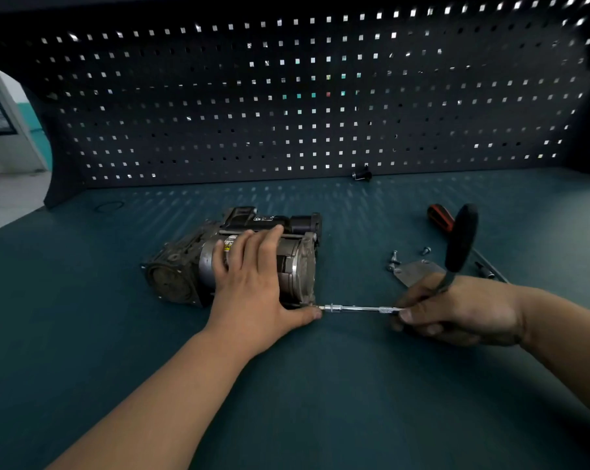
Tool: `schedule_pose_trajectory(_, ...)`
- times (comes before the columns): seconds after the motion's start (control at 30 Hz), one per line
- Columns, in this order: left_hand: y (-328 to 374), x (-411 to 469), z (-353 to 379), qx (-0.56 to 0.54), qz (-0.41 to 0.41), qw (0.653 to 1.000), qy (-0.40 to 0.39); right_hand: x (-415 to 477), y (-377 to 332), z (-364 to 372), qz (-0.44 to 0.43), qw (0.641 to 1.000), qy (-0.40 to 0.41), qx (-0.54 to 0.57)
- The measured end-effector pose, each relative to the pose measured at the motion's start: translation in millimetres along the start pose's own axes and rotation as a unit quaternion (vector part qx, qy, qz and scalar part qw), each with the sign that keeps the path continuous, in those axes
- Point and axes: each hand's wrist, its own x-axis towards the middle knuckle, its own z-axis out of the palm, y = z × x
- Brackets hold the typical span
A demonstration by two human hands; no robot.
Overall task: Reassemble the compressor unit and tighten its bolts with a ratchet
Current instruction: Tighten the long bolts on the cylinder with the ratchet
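The grey compressor unit (185, 262) lies on its side in the middle of the green bench. My left hand (256, 276) rests flat on top of it with straight fingers, the thumb lying by its lower right corner. My right hand (456, 308) grips the head of the ratchet (461, 242), whose black handle stands up behind the hand. A chrome extension bar (358, 308) runs left from that hand to the compressor's lower right corner, where it meets a bolt. The bolt itself is hidden by my thumb.
A flat metal cover plate (417, 271) and a few loose bolts (393, 261) lie right of the compressor. A red and black screwdriver (440, 217) lies behind the ratchet. A small black part (362, 174) sits at the foot of the dark pegboard (286, 96). A thin ring (108, 205) lies far left.
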Motion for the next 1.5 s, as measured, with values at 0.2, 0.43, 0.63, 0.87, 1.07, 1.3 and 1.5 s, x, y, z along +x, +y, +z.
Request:
schedule_pose_trajectory(0.2,-19,3,-6,-0.018,0.018,0.999,-0.023,-3,3,7,-0.033,0.988,0.075,-0.130)
schedule_pose_trajectory(0.43,-36,14,-19,0.064,0.031,0.995,-0.071,-7,16,11,-0.268,0.705,0.241,-0.610)
schedule_pose_trajectory(0.63,-36,15,-19,0.091,0.032,0.993,-0.067,-6,17,7,-0.172,0.864,0.147,-0.449)
schedule_pose_trajectory(0.87,-31,18,-20,0.088,0.020,0.994,-0.061,-2,2,-4,0.003,0.999,0.007,0.038)
schedule_pose_trajectory(1.07,-23,7,-13,-0.008,-0.027,1.000,0.012,-13,4,8,-0.115,0.892,0.148,-0.411)
schedule_pose_trajectory(1.3,-16,5,-9,0.005,-0.062,0.998,0.033,-15,11,18,-0.242,0.753,0.219,-0.571)
schedule_pose_trajectory(1.5,-12,11,-6,-0.008,-0.091,0.994,0.057,-9,7,3,-0.152,0.935,0.108,-0.301)
